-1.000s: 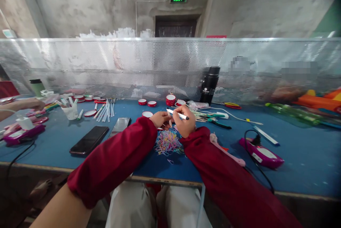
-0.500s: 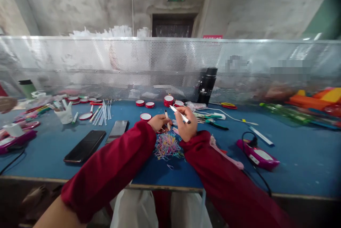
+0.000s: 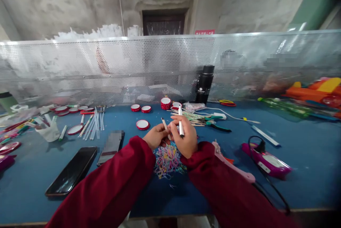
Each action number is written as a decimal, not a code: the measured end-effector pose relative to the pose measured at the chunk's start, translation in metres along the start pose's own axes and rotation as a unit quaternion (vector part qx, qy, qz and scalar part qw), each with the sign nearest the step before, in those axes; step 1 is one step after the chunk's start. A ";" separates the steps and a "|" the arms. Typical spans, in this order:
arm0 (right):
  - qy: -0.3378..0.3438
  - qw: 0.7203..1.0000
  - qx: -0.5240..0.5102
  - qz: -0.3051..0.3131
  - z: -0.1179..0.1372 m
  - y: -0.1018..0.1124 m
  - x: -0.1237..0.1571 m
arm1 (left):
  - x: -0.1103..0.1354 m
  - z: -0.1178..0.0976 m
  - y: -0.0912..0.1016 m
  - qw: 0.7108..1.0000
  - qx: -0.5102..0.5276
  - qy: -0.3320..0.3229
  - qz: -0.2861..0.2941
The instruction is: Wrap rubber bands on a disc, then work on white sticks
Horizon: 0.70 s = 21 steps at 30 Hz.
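Note:
Both my hands meet over the middle of the blue table (image 3: 293,185). My right hand (image 3: 185,137) is closed on a white pen-like stick with a dark tip (image 3: 180,123), held nearly upright. My left hand (image 3: 157,136) pinches a thinner pale stick (image 3: 165,125) that leans to the upper left. The two hands touch each other. Right below them lies a heap of thin coloured rubber bands (image 3: 167,160). Both my forearms wear dark red sleeves.
A black phone (image 3: 71,171) and a grey flat object (image 3: 110,146) lie at the left. Red-rimmed lids (image 3: 142,124), white sticks (image 3: 93,123), a black flask (image 3: 204,84), pliers (image 3: 213,124), a pink tool (image 3: 234,164) and a magenta corded device (image 3: 268,160) surround the hands. A perforated metal screen (image 3: 149,64) closes the back.
The white pen in my right hand has swung from lying sideways to nearly upright. My left hand now shows a thin stick. The view has shifted right and closer to the table.

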State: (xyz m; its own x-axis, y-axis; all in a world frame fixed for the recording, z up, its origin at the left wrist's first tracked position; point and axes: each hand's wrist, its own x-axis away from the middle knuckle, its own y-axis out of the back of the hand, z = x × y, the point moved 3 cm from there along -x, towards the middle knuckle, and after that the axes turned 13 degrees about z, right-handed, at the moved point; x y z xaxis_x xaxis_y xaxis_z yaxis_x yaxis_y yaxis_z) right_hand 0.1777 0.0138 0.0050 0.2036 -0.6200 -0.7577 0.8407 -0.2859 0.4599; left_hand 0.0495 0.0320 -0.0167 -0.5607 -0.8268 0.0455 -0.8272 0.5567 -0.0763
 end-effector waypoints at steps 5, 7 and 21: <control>0.037 0.999 0.020 -0.006 0.010 0.002 0.001 | 0.004 -0.005 -0.001 1.000 -0.015 -0.009 -0.012; 0.033 0.999 0.028 -0.003 0.009 0.000 0.002 | 0.003 -0.005 -0.001 0.999 -0.031 -0.013 -0.018; 0.048 0.999 -0.004 -0.006 0.013 -0.005 0.004 | 0.006 -0.009 0.004 0.998 -0.041 -0.037 -0.033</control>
State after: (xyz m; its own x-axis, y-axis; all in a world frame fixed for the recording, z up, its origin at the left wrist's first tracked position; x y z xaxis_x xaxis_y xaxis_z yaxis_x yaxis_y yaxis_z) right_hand 0.1680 0.0029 0.0056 0.2403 -0.5432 -0.8045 0.8471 -0.2872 0.4470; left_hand 0.0425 0.0296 -0.0075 -0.5024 -0.8642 -0.0257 -0.8646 0.5024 0.0065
